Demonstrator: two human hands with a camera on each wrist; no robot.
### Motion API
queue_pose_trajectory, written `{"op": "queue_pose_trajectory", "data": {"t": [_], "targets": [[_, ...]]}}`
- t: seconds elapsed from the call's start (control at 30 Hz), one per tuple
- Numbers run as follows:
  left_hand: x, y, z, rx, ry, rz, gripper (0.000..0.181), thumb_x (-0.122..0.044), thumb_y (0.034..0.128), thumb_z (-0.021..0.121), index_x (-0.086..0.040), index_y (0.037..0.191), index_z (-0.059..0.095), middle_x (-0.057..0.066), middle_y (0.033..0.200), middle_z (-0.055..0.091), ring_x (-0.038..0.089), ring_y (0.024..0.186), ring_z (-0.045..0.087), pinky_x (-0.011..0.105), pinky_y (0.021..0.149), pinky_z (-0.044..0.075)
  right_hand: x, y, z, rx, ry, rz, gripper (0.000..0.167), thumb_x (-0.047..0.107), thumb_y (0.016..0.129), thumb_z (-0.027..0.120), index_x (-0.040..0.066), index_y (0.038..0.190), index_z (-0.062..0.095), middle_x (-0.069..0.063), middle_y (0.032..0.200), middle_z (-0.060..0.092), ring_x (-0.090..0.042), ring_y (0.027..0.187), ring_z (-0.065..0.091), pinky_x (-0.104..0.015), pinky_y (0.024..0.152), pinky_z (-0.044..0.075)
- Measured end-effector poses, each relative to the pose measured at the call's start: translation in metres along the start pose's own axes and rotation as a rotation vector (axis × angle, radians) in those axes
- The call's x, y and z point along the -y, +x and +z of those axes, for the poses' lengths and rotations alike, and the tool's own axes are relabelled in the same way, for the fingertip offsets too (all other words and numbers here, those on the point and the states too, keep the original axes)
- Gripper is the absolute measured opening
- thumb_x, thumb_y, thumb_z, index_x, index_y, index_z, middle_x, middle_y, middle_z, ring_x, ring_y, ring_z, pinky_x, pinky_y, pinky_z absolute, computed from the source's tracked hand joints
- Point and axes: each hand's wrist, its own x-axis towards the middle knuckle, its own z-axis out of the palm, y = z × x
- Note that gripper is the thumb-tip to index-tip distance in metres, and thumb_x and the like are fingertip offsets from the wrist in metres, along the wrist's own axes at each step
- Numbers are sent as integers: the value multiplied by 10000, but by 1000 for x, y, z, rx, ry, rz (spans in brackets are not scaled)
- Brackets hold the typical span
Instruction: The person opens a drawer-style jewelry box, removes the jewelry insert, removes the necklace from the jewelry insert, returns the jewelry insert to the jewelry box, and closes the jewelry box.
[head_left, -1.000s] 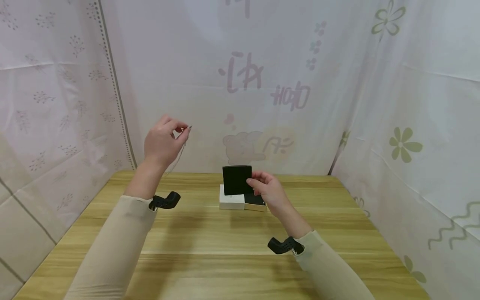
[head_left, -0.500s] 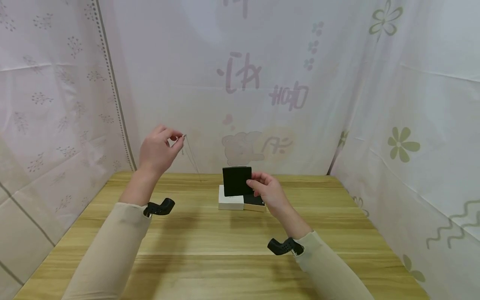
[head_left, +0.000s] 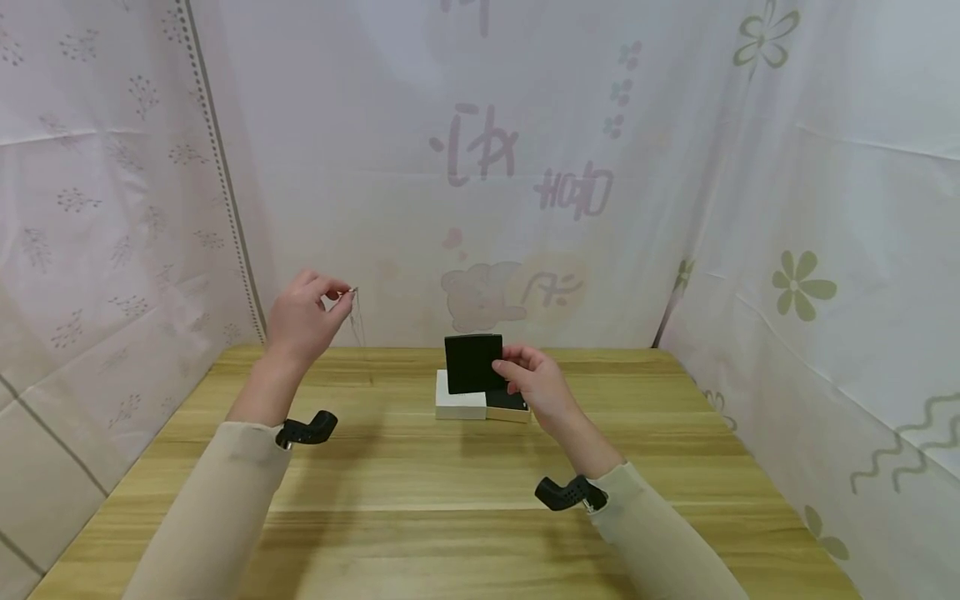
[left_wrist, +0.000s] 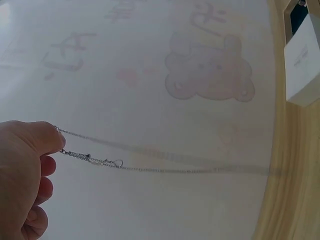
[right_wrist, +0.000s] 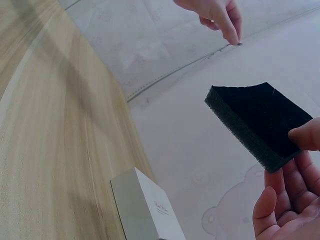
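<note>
Silver-coloured chain (left_wrist: 142, 170), fine-linked, pinched between thumb and finger of the left hand (head_left: 303, 317). Long axis near vertical: it hangs in a narrow doubled loop below the fingertips; lower end blurred. Short strands and a small ring (left_wrist: 118, 163) dangle close to the grip.

Key relation: black foam pad (head_left: 474, 364) lies to the chain's right, well apart, and lower than the left fingertips. Right hand (head_left: 543, 382) grips the pad by its right edge, thumb on the flat face, pad tilted up. Pad square, smooth-faced, side wall coarse and porous.

Behind the pad: white box (head_left: 461, 407), faint print on top; just beside it, tan-edged box (head_left: 507, 415), dark inside. Both on wood-grain table (head_left: 420, 483).
</note>
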Motion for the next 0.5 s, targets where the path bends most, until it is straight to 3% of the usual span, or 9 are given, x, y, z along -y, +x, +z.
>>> {"op": "queue_pose_trajectory", "data": {"t": [0.5], "targets": [[36, -23, 3, 32, 58, -27, 126, -149, 1037, 735, -65, 1048, 828, 108, 975, 704, 289, 813, 631, 366, 672, 472, 2, -2, 0, -8, 9, 11, 213, 119, 1065, 698, -3, 1235, 656, 72, 1019, 670, -164, 955, 584, -224, 760, 540]]}}
